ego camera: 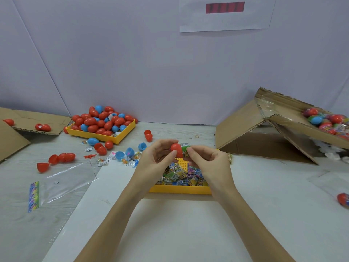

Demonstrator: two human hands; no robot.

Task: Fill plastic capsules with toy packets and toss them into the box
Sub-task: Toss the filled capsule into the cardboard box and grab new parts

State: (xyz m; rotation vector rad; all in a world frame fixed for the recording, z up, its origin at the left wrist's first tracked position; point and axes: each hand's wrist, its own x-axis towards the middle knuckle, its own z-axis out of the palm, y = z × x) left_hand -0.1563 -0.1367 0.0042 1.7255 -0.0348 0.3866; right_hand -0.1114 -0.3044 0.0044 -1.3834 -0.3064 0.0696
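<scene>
Counted two yellow trays: one [102, 136] piled with too many red and blue capsules to count, one [180, 189] of toy packets nearer than it. Right of those sat one cardboard box [283, 129], plus two hands, left [154, 159] and right [209, 163].

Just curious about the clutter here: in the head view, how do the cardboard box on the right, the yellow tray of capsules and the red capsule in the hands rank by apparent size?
1. Cardboard box, largest by far.
2. Yellow tray of capsules, farther from the camera, so its true size is less sure.
3. Red capsule, smallest, held in the left hand.
</scene>
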